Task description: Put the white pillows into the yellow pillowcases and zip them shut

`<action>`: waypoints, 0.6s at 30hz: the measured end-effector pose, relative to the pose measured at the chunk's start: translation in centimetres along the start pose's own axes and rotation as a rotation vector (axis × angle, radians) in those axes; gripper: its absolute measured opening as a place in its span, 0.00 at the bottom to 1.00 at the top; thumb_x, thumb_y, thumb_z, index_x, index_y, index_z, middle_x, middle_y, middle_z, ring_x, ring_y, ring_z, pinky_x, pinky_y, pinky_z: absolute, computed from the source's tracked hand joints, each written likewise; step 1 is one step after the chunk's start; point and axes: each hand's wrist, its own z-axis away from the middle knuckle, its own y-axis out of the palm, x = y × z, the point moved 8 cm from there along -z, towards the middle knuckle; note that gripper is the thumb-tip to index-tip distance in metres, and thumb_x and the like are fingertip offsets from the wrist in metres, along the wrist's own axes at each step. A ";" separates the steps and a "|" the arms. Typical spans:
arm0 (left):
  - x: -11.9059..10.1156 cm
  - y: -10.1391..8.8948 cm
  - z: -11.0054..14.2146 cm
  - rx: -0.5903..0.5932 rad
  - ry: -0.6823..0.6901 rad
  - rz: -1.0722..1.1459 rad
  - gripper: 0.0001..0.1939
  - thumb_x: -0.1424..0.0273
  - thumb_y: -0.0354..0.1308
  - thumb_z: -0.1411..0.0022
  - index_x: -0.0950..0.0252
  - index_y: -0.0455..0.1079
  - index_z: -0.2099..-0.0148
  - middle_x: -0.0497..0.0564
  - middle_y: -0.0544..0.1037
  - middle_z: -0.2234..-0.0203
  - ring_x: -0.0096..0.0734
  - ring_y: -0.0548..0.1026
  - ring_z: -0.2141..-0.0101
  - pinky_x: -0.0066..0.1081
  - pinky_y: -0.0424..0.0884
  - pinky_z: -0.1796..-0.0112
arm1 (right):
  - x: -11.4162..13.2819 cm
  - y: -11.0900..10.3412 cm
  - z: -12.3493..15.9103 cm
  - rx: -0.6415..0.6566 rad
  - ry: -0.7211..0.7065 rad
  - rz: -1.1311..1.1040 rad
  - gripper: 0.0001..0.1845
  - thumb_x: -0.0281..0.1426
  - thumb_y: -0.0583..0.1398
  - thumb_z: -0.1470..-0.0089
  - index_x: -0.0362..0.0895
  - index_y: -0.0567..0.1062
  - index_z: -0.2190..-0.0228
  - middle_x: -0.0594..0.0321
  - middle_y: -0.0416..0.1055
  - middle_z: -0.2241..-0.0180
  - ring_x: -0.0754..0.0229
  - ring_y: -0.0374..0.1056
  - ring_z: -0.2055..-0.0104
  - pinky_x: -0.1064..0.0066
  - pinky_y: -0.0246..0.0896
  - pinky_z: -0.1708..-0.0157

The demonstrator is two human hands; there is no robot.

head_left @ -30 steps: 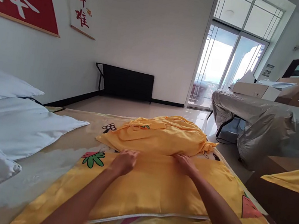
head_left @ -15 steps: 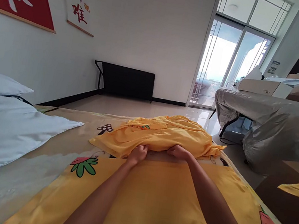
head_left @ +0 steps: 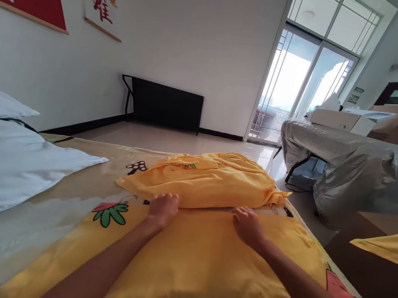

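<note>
A flat yellow pillowcase [head_left: 201, 255] with strawberry prints lies on the bed, its white zipper edge towards me. My left hand [head_left: 163, 209] is closed at its far edge, left of the middle. Farther right on that same edge, my right hand [head_left: 247, 225] has its fingers curled down over the fabric. The fingertips of both hands are partly hidden. Just beyond them rests a bunched yellow cloth [head_left: 216, 184], heaped and wrinkled, with a small green print showing.
White pillows [head_left: 22, 166] lie on the left of the patterned bed sheet [head_left: 79, 190]. Off the right side are a cardboard box [head_left: 383, 226] and a yellow cloth corner [head_left: 395, 248]. A plastic-covered table [head_left: 353, 153] carries boxes. A black folded frame [head_left: 166, 104] leans against the wall.
Both hands have let go of the bunched cloth's near edge and come back towards me, spreading apart, onto the flat pillowcase's far edge. The view has shifted slightly.
</note>
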 end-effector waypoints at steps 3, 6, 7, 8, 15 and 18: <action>-4.5 2.2 3.1 0.056 0.225 0.013 0.23 0.66 0.38 0.34 0.65 0.68 0.46 0.59 0.70 0.45 0.41 0.63 0.43 0.41 0.56 0.43 | 5.7 4.9 2.8 0.123 -0.234 -0.021 0.23 0.33 0.50 0.41 0.44 0.66 0.45 0.55 0.64 0.43 0.56 0.58 0.41 0.64 0.51 0.43; -3.9 4.2 5.2 0.160 0.318 0.020 0.25 0.60 0.39 0.34 0.57 0.57 0.37 0.48 0.59 0.37 0.33 0.55 0.38 0.38 0.52 0.40 | 5.1 7.0 3.8 0.236 -0.228 0.022 0.27 0.40 0.44 0.37 0.46 0.58 0.40 0.57 0.52 0.36 0.57 0.46 0.34 0.57 0.42 0.39; -2.0 4.3 5.6 0.175 0.293 0.009 0.27 0.59 0.37 0.33 0.57 0.53 0.35 0.49 0.55 0.36 0.35 0.52 0.37 0.43 0.50 0.40 | 3.3 6.7 4.0 0.263 -0.193 0.060 0.28 0.42 0.42 0.37 0.47 0.57 0.39 0.58 0.48 0.35 0.57 0.42 0.33 0.56 0.38 0.38; 0.5 4.0 5.9 0.177 0.251 -0.008 0.28 0.58 0.35 0.33 0.58 0.51 0.34 0.51 0.53 0.35 0.38 0.50 0.36 0.48 0.48 0.40 | 0.9 5.8 4.2 0.284 -0.145 0.106 0.29 0.44 0.41 0.37 0.48 0.55 0.38 0.60 0.46 0.34 0.58 0.40 0.33 0.56 0.35 0.37; 15.4 -4.0 9.8 -0.008 -0.267 -0.359 0.29 0.69 0.33 0.35 0.74 0.55 0.36 0.66 0.53 0.36 0.51 0.51 0.37 0.58 0.45 0.43 | -15.2 -5.9 8.4 0.193 0.412 0.436 0.31 0.43 0.44 0.39 0.47 0.53 0.37 0.55 0.42 0.34 0.51 0.38 0.32 0.48 0.32 0.38; 8.7 -4.1 10.4 -0.024 -0.109 -0.336 0.30 0.76 0.36 0.40 0.80 0.54 0.36 0.66 0.55 0.37 0.45 0.51 0.37 0.47 0.43 0.39 | -11.4 -5.9 8.7 0.122 0.435 0.444 0.30 0.35 0.44 0.39 0.36 0.55 0.38 0.43 0.44 0.35 0.47 0.38 0.33 0.46 0.30 0.39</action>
